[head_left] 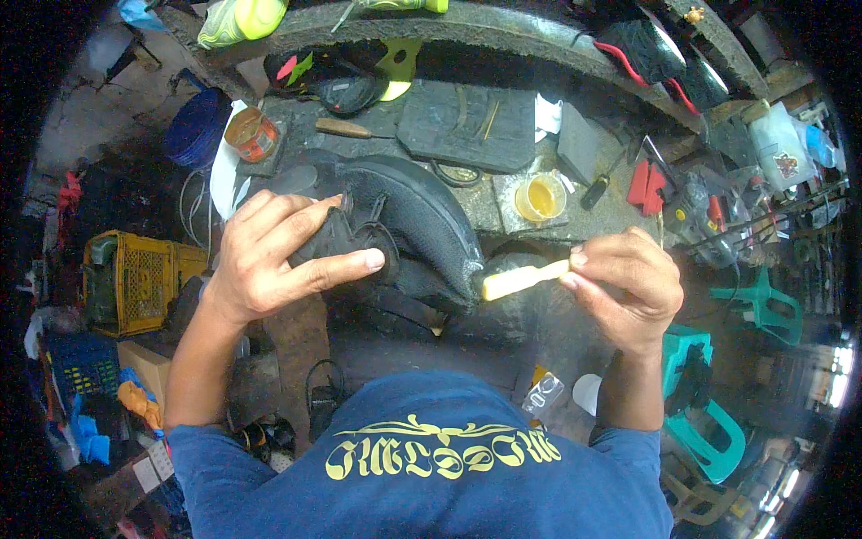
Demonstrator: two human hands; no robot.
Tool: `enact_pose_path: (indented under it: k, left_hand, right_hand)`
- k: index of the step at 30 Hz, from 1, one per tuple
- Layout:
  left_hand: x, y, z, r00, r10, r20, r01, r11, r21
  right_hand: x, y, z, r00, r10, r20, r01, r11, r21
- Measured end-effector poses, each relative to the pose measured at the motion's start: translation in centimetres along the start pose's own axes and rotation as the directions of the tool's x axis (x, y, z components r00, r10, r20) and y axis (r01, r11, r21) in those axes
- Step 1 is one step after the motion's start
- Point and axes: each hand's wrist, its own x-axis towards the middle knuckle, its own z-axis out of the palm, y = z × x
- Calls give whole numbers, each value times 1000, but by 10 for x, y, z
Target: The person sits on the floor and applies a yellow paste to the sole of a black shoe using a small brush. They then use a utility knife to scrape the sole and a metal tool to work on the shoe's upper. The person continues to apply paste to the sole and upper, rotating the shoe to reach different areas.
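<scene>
A black leather shoe (429, 208) is tilted in front of me, its toe end toward the right. My left hand (274, 256) grips it at the opening, thumb stretched across the inside and fingers over the collar. Between the thumb and fingertips of my right hand (630, 280) is the thin end of a small pale-yellow brush (523, 280). Its broad end lies right by the shoe's toe edge; whether they touch I cannot tell. Beyond my right hand stands a clear plastic cup (540, 198) holding a yellowish liquid.
On the bench lie a dark flat board (467, 130), a wooden-handled tool (343, 128) and a grey block (584, 142). An orange-brown can (251, 135) stands at the left. Farther out are a yellow crate (144, 283) on the left and a teal plastic stool (696, 377) on the right.
</scene>
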Motion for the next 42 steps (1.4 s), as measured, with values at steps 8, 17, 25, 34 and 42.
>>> enact_pose_path:
  k: [8, 17, 25, 34, 42]
  left_hand:
    - [1, 2, -2, 1000, 6, 3, -6, 1000, -19]
    - [3, 6, 1, 1000, 8, -5, -8, 999, -31]
    - [6, 8, 1, 1000, 1, -18, -2, 997, -77]
    - [0, 11, 8, 997, -70, -11, 68, 988, -142]
    - [-13, 0, 19, 963, -270, -27, 254, 933, -255]
  right_hand:
    - [1, -2, 0, 999, 15, 43, -20, 995, 102]
    - [-3, 3, 0, 997, 72, -6, -70, 985, 160]
    - [-5, 4, -4, 995, 67, 79, -81, 976, 202]
    - [-9, 11, 1, 996, 90, 3, -86, 948, 307]
    - [-39, 38, 9, 993, 101, 56, -115, 897, 428]
